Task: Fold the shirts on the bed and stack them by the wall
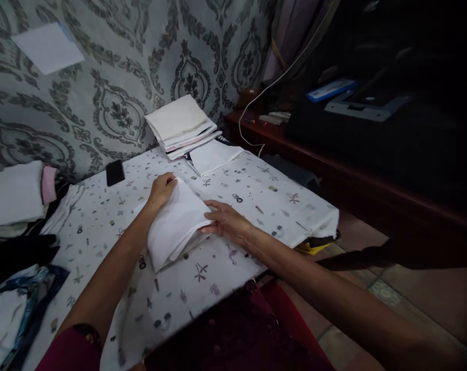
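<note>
A folded white cloth [177, 221] lies tilted on the patterned tablecloth [218, 278], between my hands. At its upper left corner, my left hand [163, 189] is closed, pinching the edge of the fabric. My right hand [228, 221] grips the right edge, with the thumb on top and other fingers beside and under the layers. The lower edge of the cloth shows several loose layers. Beyond my hands sits a stack of folded white cloths [183, 123], and a separate white folded piece [214, 157] lies against its right side.
A black phone [115, 172] lies at the table's back left. Piles of folded clothes [15, 193] fill the left side. A dark red wooden shelf [272, 129] with a white cable [252, 100] stands right, and a patterned wall [117, 77] rises behind.
</note>
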The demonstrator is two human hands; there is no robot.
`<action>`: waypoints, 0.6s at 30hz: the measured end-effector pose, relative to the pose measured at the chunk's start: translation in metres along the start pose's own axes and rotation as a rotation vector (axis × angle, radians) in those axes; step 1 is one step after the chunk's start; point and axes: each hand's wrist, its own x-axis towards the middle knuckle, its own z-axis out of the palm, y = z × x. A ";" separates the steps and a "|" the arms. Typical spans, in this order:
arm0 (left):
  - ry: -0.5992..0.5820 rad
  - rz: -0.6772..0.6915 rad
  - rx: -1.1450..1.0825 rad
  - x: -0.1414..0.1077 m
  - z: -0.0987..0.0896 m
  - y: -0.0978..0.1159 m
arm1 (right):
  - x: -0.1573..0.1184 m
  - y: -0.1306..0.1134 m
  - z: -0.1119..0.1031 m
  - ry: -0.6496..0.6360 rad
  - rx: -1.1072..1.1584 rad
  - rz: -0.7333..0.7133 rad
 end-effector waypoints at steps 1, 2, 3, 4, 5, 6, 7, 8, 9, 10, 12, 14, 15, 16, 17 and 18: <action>0.000 0.004 -0.001 0.000 0.001 0.000 | 0.000 0.001 -0.002 0.027 -0.028 -0.007; 0.000 0.009 -0.002 -0.001 0.002 0.001 | -0.001 0.003 -0.004 0.052 -0.070 -0.017; 0.000 0.013 -0.003 -0.001 0.003 0.001 | -0.002 0.005 -0.006 0.069 -0.114 -0.027; 0.004 0.016 -0.005 -0.002 0.003 0.002 | -0.002 0.006 -0.008 0.073 -0.150 -0.035; 0.012 0.018 -0.006 -0.003 0.004 0.002 | -0.003 0.007 -0.010 0.065 -0.174 -0.044; 0.023 0.020 -0.008 -0.004 0.004 0.003 | -0.003 0.009 -0.011 0.052 -0.187 -0.057; 0.036 0.021 -0.011 -0.004 0.004 0.004 | -0.004 0.010 -0.011 0.045 -0.192 -0.075; 0.049 0.023 -0.013 -0.004 0.004 0.005 | -0.004 0.011 -0.012 0.043 -0.194 -0.091; 0.059 0.027 -0.014 -0.003 0.004 0.006 | -0.004 0.013 -0.012 0.049 -0.195 -0.108; 0.059 0.031 -0.009 -0.003 0.005 0.008 | -0.004 0.014 -0.012 0.058 -0.199 -0.126; 0.035 0.032 0.016 -0.001 0.005 0.011 | -0.004 0.016 -0.013 0.067 -0.221 -0.151; 0.005 0.029 0.054 -0.004 0.003 0.014 | -0.005 0.017 -0.015 0.069 -0.278 -0.159; 0.003 0.038 0.076 -0.009 0.000 0.016 | -0.007 0.017 -0.016 0.078 -0.340 -0.169; 0.011 0.061 0.097 -0.016 -0.004 0.018 | -0.008 0.016 -0.017 0.097 -0.431 -0.193; 0.020 0.101 0.113 -0.027 -0.009 0.020 | -0.011 0.014 -0.019 0.124 -0.548 -0.237; 0.019 0.154 0.123 -0.042 -0.016 0.023 | -0.013 0.013 -0.020 0.146 -0.682 -0.297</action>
